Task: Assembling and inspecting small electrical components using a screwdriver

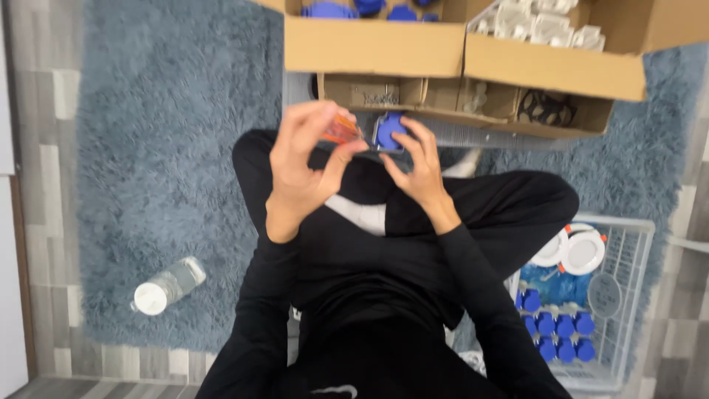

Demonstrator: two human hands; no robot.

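I sit cross-legged on a blue-grey shag rug (170, 133) in black clothes. My left hand (303, 166) is raised in front of me and pinches a small orange part (341, 130) between thumb and fingers. My right hand (417, 166) holds a small blue plastic part (389, 130) right beside it. The two parts are close together; whether they touch is blurred. Both hands hover over my knees, just in front of the cardboard boxes.
Open cardboard boxes (384, 48) hold blue parts and clear bagged pieces (539, 22). A white wire basket (628, 295) at my right holds blue caps and round white fittings (580, 251). A clear water bottle (166, 287) lies on the rug at left.
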